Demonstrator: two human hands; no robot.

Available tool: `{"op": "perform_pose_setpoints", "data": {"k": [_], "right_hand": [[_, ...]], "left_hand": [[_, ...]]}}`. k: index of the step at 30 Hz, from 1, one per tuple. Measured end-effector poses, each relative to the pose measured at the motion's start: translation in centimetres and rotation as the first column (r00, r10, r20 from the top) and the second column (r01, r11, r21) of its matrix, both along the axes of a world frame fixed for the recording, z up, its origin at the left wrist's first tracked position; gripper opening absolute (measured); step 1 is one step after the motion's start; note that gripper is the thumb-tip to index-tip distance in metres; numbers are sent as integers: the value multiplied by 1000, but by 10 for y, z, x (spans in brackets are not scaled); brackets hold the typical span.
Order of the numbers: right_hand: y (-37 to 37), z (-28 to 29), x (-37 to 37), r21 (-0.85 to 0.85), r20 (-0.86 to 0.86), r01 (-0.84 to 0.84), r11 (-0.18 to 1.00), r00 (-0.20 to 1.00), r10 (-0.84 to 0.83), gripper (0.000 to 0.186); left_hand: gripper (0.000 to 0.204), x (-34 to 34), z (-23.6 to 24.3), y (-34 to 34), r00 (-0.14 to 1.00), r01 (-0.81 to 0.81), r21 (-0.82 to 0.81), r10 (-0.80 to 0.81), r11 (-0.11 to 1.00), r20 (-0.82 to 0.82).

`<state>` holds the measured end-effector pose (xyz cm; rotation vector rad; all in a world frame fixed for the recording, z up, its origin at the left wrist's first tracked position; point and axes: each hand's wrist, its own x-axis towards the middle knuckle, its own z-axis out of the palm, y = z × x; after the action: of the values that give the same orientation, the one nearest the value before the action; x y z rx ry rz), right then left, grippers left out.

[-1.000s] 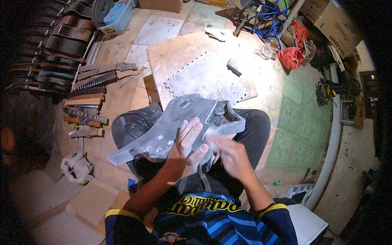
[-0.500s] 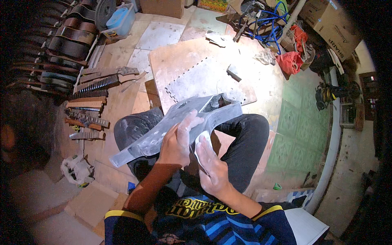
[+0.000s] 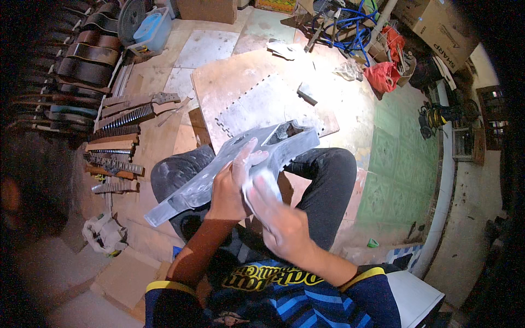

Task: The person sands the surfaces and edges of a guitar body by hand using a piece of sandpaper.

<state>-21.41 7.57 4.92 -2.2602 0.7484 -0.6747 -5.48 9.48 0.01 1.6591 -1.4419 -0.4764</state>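
Fretted necks (image 3: 117, 139) lie in a row on the floor (image 3: 158, 139), seemingly spread for easy reach. Rightward, the grey guitar-shaped body (image 3: 205, 183) slants across 2 knees (image 3: 331, 177), which likely prop it. The left hand (image 3: 229, 188), half-open, rests along its near side, apparently steadying it; the right hand (image 3: 284, 227), fingers nearly straight, holds a white pad (image 3: 273, 183), seemingly against the edge.
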Motion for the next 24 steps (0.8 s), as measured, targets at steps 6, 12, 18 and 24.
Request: {"op": "perform_pose_setpoints", "data": {"k": [6,12,18,24], "right_hand": [[-12,10,10,-33,-18,26,999,999,-27,71],[-7,9,0,-4,-109,-40,999,993,40,65],[2,10,-4,0,-120,-21,1000,993,21,67],[-9,11,7,-65,-151,4,998,988,-13,72]], "left_hand": [[73,4,1,-7,999,30,-32,-30,999,-10],[70,7,10,-12,996,-11,-63,5,998,-91],[73,4,10,-9,994,4,-48,-9,999,-106],[65,7,12,-9,999,31,99,-30,995,-11]]}}
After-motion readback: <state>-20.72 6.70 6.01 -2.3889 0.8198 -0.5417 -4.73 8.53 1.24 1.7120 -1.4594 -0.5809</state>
